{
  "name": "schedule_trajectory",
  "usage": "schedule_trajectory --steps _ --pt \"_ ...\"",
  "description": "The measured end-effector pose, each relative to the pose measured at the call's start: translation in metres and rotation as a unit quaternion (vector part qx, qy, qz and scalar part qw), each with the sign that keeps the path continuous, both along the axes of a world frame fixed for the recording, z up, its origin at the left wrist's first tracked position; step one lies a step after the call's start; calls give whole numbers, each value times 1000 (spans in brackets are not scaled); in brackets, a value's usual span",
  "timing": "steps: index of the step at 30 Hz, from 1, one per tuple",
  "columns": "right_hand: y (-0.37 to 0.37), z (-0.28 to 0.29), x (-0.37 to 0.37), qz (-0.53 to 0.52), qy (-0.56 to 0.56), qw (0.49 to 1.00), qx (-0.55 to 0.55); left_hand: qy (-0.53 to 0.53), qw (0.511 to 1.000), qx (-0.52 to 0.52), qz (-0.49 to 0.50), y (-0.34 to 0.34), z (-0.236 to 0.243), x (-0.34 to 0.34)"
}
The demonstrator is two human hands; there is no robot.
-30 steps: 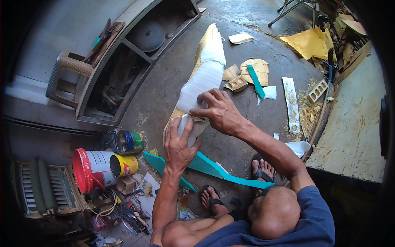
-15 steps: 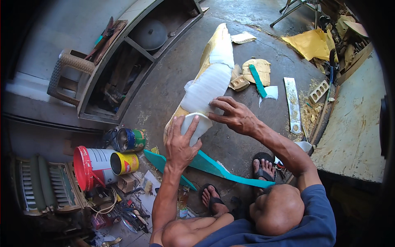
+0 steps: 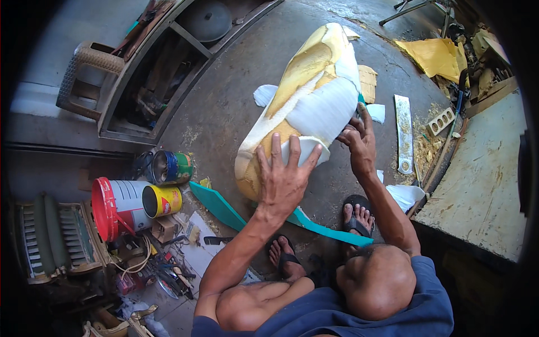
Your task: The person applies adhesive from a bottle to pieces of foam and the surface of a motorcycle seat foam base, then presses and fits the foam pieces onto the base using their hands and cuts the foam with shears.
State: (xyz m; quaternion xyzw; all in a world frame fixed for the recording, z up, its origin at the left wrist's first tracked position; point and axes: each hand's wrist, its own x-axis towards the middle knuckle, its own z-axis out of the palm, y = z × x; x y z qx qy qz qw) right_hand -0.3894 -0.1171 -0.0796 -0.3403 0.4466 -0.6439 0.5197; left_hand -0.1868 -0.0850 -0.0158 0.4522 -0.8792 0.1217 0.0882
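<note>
A long yellow foam seat pad [image 3: 307,67], shaped like a motorcycle seat, lies on the floor in front of me. Sheets of white foam [image 3: 325,109] cover parts of its top and right side. My left hand [image 3: 284,182] rests on its near end with the fingers spread, partly over a loose-edged white foam flap [image 3: 307,150]. At the right edge of the pad is my right hand [image 3: 360,147], its fingers partly bent against the side and one stretched forward. The underside of the pad is hidden.
Teal foam strips [image 3: 323,229] lie near my feet. Right of the pad are a pale foam scrap [image 3: 368,84], a flat metal bar [image 3: 403,135] and a holed block [image 3: 440,122]. Paint tins [image 3: 163,200], a red-rimmed bucket [image 3: 106,208] and scattered tools stand left; a low cabinet [image 3: 191,39] is beyond.
The seat pad has turned, showing more of its yellow top, and now covers some scraps. My left hand has moved right and up onto it; my right hand has shifted right to its edge.
</note>
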Motion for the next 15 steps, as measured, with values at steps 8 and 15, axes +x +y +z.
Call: schedule_trajectory --steps 8,15 --pt "-6 -42 -47 -34 -1 993 110 220 970 88 -44 29 20 17" --pt "-69 -44 -76 -29 128 980 150 344 895 141 249 52 -23 87"
